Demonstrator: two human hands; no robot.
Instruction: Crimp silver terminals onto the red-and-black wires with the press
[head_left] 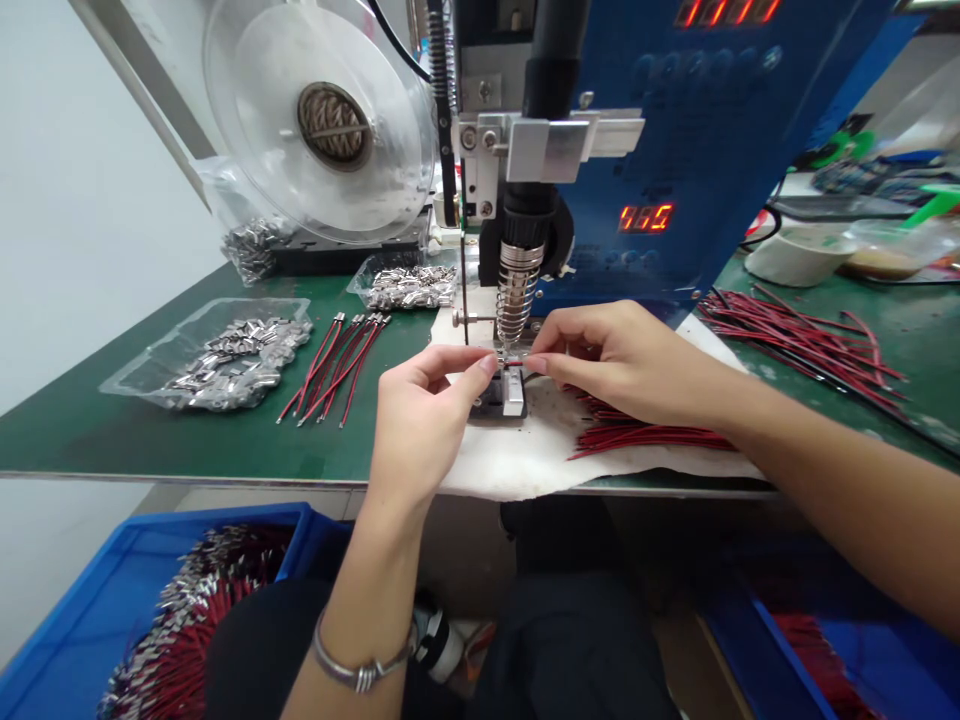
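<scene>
My left hand (431, 410) is closed in a pinch at the left side of a small metal fixture (513, 392); what its fingertips hold is too small to make out. From the right, my right hand (611, 360) pinches a thin red wire at the same fixture, its fingertips close to those of my left hand. Directly above them points the spring-wrapped tip (519, 290) of a soldering machine (555, 150). Under my right hand lies a bundle of red and black wires (637, 437) on a white cloth (502, 465).
Left on the green table (150, 430) are a tray of metal connectors (240, 360), another such tray (412, 285) and several wires with connectors (334, 365). More wires (802, 340) lie right. A reel (262, 120) stands behind. Blue bins (112, 560) sit below.
</scene>
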